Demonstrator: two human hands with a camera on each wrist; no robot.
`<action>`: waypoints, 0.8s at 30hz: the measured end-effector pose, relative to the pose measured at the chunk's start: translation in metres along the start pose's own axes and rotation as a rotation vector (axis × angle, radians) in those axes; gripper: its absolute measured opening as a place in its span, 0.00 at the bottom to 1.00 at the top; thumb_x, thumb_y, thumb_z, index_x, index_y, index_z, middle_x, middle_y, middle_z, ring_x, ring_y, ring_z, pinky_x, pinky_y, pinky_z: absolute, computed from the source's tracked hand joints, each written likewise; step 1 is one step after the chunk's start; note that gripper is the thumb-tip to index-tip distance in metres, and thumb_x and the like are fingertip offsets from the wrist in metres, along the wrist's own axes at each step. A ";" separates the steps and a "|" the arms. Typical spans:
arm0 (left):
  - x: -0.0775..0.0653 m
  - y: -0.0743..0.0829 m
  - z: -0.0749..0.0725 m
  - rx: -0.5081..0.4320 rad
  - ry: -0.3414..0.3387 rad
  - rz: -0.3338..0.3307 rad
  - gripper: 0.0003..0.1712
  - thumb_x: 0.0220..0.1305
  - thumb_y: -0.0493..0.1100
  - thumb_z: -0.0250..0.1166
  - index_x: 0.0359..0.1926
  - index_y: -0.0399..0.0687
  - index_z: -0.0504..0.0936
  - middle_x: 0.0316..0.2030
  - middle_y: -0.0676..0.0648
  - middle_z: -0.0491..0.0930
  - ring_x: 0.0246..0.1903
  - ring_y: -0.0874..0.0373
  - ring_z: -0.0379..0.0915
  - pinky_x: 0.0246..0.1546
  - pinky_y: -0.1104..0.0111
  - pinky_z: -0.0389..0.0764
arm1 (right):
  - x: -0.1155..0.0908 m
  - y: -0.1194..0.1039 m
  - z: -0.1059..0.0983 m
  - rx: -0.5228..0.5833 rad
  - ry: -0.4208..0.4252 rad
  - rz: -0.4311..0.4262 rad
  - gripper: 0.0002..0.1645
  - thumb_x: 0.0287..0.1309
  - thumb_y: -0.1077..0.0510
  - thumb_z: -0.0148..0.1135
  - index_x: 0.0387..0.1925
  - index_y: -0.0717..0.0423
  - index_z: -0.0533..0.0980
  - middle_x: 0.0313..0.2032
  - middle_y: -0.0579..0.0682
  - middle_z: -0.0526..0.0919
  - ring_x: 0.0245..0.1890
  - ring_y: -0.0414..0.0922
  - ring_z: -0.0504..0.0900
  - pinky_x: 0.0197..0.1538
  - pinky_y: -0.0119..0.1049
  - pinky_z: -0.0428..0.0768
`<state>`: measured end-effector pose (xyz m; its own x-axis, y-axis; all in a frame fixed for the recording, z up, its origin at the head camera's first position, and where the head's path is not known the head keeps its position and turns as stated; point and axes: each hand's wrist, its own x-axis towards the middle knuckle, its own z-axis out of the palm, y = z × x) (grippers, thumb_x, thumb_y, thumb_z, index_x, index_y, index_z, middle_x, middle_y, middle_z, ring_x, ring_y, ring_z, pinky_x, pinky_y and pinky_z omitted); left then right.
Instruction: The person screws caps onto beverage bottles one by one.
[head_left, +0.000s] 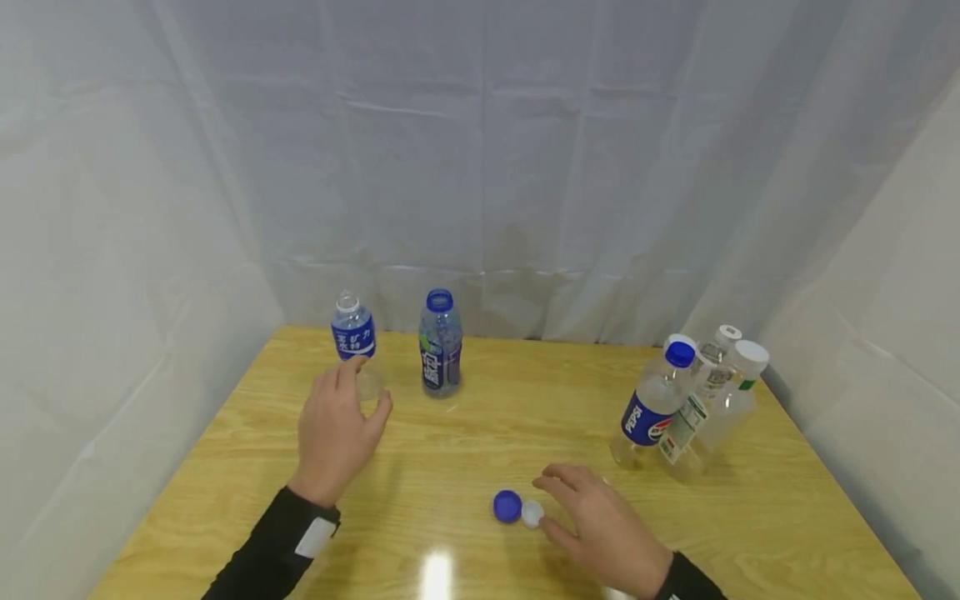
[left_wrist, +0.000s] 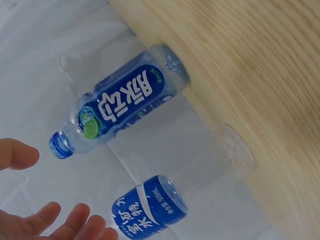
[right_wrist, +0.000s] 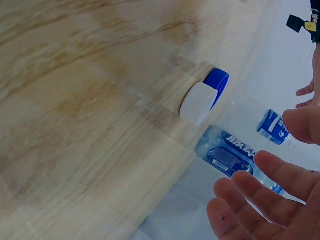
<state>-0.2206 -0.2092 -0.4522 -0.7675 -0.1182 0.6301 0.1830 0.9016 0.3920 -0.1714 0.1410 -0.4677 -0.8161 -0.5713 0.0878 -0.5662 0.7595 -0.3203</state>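
My left hand [head_left: 336, 432] is held up in front of an uncapped clear bottle with a blue label [head_left: 353, 333], its thumb and fingers apart. In the left wrist view the bottle's neck lies behind the fingers [left_wrist: 75, 220], and I cannot tell whether they touch. Beside it stands an uncapped blue-tinted bottle [head_left: 441, 354]. My right hand [head_left: 603, 529], fingers loosely bent, is just right of a white cap [head_left: 532, 514] and a blue cap [head_left: 507, 506]. The right wrist view shows a gap between its fingers and the white cap [right_wrist: 198, 103].
At the right of the wooden table [head_left: 465, 450] a Pepsi bottle [head_left: 652, 408] with a blue cap stands close against several clear bottles with white caps [head_left: 723, 400]. A pale curtain [head_left: 480, 167] hangs behind the table and along both sides.
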 end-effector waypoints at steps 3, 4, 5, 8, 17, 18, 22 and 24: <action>0.004 -0.007 0.003 -0.005 0.019 -0.027 0.35 0.59 0.48 0.70 0.63 0.35 0.72 0.53 0.33 0.77 0.50 0.37 0.75 0.43 0.45 0.81 | 0.000 0.002 0.003 0.004 -0.024 0.004 0.25 0.65 0.47 0.65 0.60 0.50 0.78 0.58 0.49 0.79 0.57 0.47 0.79 0.56 0.49 0.82; 0.005 -0.009 0.004 -0.007 0.024 -0.038 0.36 0.59 0.48 0.70 0.63 0.35 0.71 0.52 0.32 0.76 0.50 0.37 0.74 0.42 0.45 0.80 | 0.001 0.002 0.004 0.002 -0.028 0.002 0.25 0.65 0.47 0.65 0.60 0.50 0.78 0.58 0.49 0.79 0.57 0.46 0.79 0.56 0.49 0.83; 0.007 -0.012 0.005 -0.011 0.028 -0.050 0.37 0.59 0.48 0.70 0.64 0.34 0.70 0.52 0.32 0.75 0.50 0.37 0.73 0.42 0.45 0.80 | 0.001 0.003 0.005 -0.004 -0.026 -0.004 0.25 0.64 0.47 0.66 0.60 0.50 0.78 0.58 0.49 0.80 0.56 0.46 0.79 0.55 0.48 0.83; 0.013 -0.018 0.008 -0.023 0.029 -0.093 0.41 0.59 0.49 0.71 0.67 0.34 0.66 0.54 0.31 0.71 0.52 0.37 0.69 0.44 0.45 0.78 | 0.002 0.004 0.008 -0.027 -0.007 -0.028 0.25 0.63 0.47 0.67 0.59 0.51 0.79 0.57 0.48 0.80 0.54 0.45 0.80 0.54 0.47 0.83; 0.026 -0.032 0.016 -0.083 -0.004 -0.197 0.54 0.57 0.51 0.73 0.74 0.36 0.53 0.64 0.28 0.63 0.61 0.34 0.61 0.58 0.40 0.69 | 0.002 0.006 0.017 -0.019 -0.004 -0.022 0.24 0.62 0.49 0.68 0.57 0.54 0.80 0.56 0.51 0.81 0.54 0.47 0.80 0.55 0.48 0.83; 0.026 -0.033 0.017 -0.087 -0.009 -0.205 0.54 0.57 0.51 0.73 0.75 0.36 0.53 0.64 0.28 0.63 0.62 0.34 0.61 0.58 0.40 0.68 | 0.002 0.006 0.018 -0.021 -0.004 -0.022 0.24 0.62 0.49 0.68 0.57 0.54 0.80 0.57 0.51 0.81 0.54 0.47 0.80 0.55 0.48 0.83; 0.028 -0.037 0.022 -0.104 -0.020 -0.233 0.54 0.57 0.51 0.72 0.75 0.37 0.52 0.65 0.28 0.61 0.63 0.34 0.60 0.58 0.39 0.68 | 0.003 0.007 0.022 -0.034 -0.011 -0.013 0.24 0.64 0.48 0.66 0.58 0.53 0.79 0.57 0.52 0.81 0.55 0.47 0.80 0.57 0.48 0.82; 0.029 -0.039 0.025 -0.111 -0.022 -0.245 0.54 0.58 0.51 0.72 0.75 0.38 0.51 0.66 0.28 0.61 0.63 0.34 0.59 0.59 0.39 0.67 | 0.003 0.007 0.023 -0.038 -0.020 -0.006 0.24 0.64 0.48 0.65 0.58 0.52 0.79 0.58 0.52 0.81 0.56 0.47 0.80 0.57 0.48 0.82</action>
<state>-0.2655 -0.2374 -0.4661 -0.8104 -0.3171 0.4927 0.0551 0.7959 0.6029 -0.1752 0.1373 -0.4913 -0.8101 -0.5819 0.0711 -0.5757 0.7669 -0.2837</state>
